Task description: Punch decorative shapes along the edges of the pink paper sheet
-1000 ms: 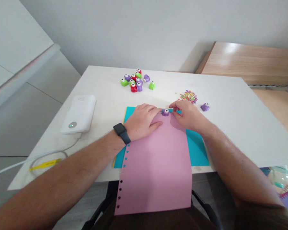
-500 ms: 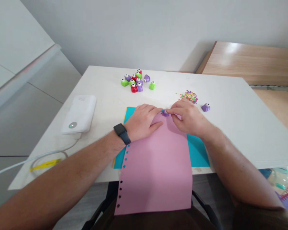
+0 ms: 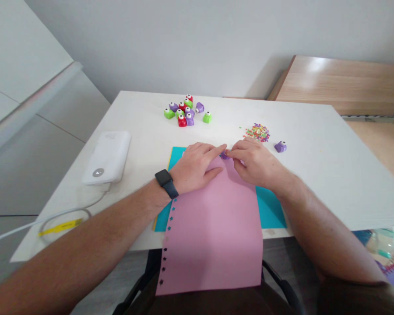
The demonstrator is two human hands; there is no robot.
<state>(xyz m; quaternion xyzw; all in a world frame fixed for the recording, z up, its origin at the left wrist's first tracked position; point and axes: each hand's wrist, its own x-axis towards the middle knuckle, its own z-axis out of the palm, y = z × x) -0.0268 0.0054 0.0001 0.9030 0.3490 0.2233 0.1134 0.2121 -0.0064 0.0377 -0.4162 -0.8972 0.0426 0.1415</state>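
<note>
A pink sheet of paper [image 3: 216, 232] hangs over the table's front edge, with star-shaped holes punched down its left side. At its far edge is a small purple craft punch [image 3: 224, 155], partly covered by fingers. My right hand [image 3: 258, 162] is closed, thumb and index finger gripping the punch from the right. Flat on the paper lies my left hand [image 3: 200, 166], thumb and fingers apart, its index fingertip against the punch's left side. Under the pink paper is a turquoise sheet [image 3: 271, 210].
Several red, green and purple punches [image 3: 182, 120] cluster at the back. Another purple punch [image 3: 280, 147] sits to the right, near a heap of coloured paper confetti [image 3: 258, 131]. On the left lie a white power bank [image 3: 108, 157], its cable and a yellow tag [image 3: 61, 227].
My left index finger has stretched forward and right, up to the top of the punch. The right hand has barely shifted and still grips the punch.
</note>
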